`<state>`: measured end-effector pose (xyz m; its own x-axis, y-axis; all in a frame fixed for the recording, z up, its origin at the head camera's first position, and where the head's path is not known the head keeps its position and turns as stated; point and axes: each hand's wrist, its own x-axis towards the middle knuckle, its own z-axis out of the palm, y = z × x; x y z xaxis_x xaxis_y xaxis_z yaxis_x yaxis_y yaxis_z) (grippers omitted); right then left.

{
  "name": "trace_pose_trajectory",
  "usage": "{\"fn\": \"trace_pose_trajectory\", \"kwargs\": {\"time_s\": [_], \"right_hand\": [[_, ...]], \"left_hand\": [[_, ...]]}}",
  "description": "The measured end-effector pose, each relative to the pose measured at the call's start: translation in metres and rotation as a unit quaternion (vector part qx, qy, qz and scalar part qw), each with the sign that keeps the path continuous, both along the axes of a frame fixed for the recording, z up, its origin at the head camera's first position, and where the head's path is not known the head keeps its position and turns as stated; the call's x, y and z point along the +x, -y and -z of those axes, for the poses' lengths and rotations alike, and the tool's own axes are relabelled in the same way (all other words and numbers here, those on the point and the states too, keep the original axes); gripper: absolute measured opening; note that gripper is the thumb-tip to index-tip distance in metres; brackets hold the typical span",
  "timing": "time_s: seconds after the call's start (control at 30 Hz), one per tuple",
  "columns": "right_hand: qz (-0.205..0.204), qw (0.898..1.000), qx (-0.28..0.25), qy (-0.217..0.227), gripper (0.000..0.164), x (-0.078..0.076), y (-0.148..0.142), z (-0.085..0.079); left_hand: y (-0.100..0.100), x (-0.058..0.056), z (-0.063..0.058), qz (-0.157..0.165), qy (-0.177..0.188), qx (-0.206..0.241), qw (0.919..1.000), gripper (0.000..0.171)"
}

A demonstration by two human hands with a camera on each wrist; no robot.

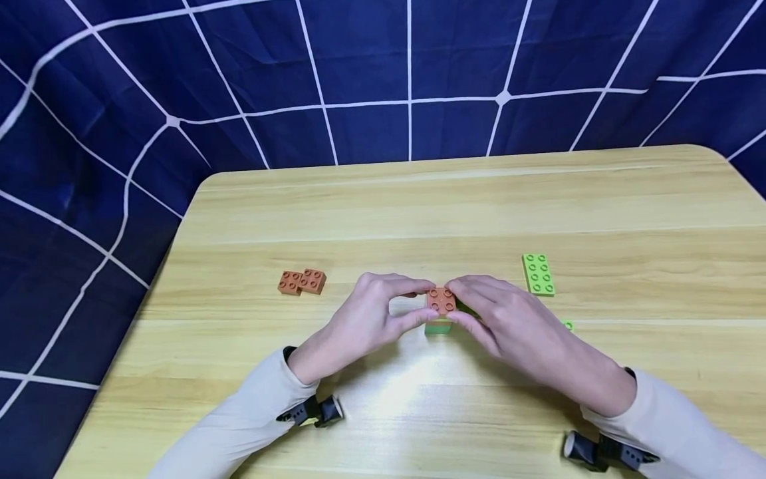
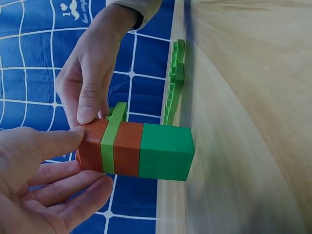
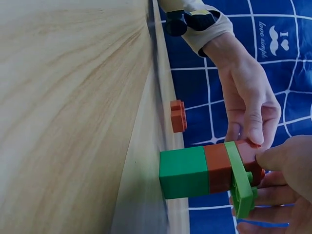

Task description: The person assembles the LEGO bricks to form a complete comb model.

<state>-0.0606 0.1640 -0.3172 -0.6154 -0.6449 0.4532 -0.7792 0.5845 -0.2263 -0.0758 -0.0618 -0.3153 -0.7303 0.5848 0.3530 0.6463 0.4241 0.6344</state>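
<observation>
A small upright stack of toy building bricks stands on the table, between both hands. Its base is a tall green brick, followed by an orange-brown brick, a thin light green plate jutting out towards the right, and another orange-brown brick on top. My left hand pinches that top brick from the left with thumb and index finger. From the right, my right hand pinches the same brick between thumb and fingers, covering most of the jutting plate in the head view.
Two orange-brown bricks sit side by side at the left. A light green eight-stud piece lies at the right, and another light green piece peeks out beside my right hand. Behind the table hangs a blue curtain with white lines.
</observation>
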Motion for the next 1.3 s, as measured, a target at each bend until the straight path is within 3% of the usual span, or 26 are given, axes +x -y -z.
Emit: {"fn": "trace_pose_trajectory", "kwargs": {"time_s": [0.37, 0.73, 1.3], "right_hand": [[0.009, 1.0, 0.0, 0.014, 0.051, -0.001, -0.01, -0.004], [0.107, 0.992, -0.029, 0.062, 0.037, -0.016, -0.056, -0.006], [0.248, 0.965, 0.054, 0.067, 0.041, -0.026, -0.078, 0.008]], "left_hand": [[-0.003, 0.0, 0.0, -0.004, -0.009, 0.007, 0.9999, 0.033], [-0.006, -0.002, -0.003, -0.005, 0.002, -0.001, 1.0, 0.032], [-0.008, -0.004, -0.004, -0.004, -0.001, -0.015, 0.9999, 0.033]]}}
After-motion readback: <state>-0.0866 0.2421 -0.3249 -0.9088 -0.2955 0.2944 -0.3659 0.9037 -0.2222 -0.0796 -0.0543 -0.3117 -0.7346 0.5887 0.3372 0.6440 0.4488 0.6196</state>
